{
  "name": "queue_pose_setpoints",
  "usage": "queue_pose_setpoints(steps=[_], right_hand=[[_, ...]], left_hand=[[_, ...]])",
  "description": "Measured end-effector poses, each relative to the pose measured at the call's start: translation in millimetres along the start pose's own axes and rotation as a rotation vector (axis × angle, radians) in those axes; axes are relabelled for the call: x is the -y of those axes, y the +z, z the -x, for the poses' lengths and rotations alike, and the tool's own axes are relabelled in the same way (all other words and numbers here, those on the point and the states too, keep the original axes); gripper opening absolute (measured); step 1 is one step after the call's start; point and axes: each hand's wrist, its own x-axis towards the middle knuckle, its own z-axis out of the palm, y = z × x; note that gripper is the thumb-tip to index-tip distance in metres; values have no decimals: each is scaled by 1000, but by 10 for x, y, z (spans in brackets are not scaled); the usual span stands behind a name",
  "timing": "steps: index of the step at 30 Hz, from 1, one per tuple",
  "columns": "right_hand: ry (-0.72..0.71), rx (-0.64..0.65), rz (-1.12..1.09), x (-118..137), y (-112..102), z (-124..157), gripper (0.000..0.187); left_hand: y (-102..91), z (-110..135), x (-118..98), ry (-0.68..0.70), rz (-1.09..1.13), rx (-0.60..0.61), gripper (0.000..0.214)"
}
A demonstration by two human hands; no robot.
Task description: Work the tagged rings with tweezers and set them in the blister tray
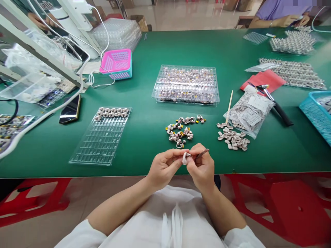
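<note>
Close to the table's front edge, my left hand [163, 167] pinches a small whitish curved part [184, 158] that looks like an earbud shell. My right hand [203, 169] steadies the same part with thumb and fingers, and a thin dark brown stick-like tool [202, 153] sticks out of its grip. What the tool's tip touches is hidden by the fingers. Just beyond my hands lies a loose group of similar parts [178, 133] with yellow tabs. To the right is a pile of small beige caps [236, 139], with a wooden stick [229, 106] behind it.
A clear tray [93, 146] at left has its far rows filled. Stacked filled trays [185, 84] stand at centre. A bag of beige caps [249, 112], a black-handled tool [280, 112] and a blue basket [317, 112] are right. A phone [69, 109] lies left. A co-worker [279, 15] sits opposite.
</note>
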Motion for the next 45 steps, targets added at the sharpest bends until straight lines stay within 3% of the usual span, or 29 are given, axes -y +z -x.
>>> queue_pose_setpoints(steps=[18, 26, 36, 45], right_hand=[[-46, -22, 4, -19, 6, 14, 18], [-73, 41, 13, -39, -68, 33, 18], [-58, 23, -25, -46, -87, 50, 17], [-38, 29, 57, -41, -52, 43, 17]], left_hand=[[-10, 3, 36, 24, -46, 27, 14], [16, 11, -60, -11, -73, 15, 19], [-16, -5, -40, 7, -81, 83, 18], [-51, 10, 3, -16, -153, 36, 20]])
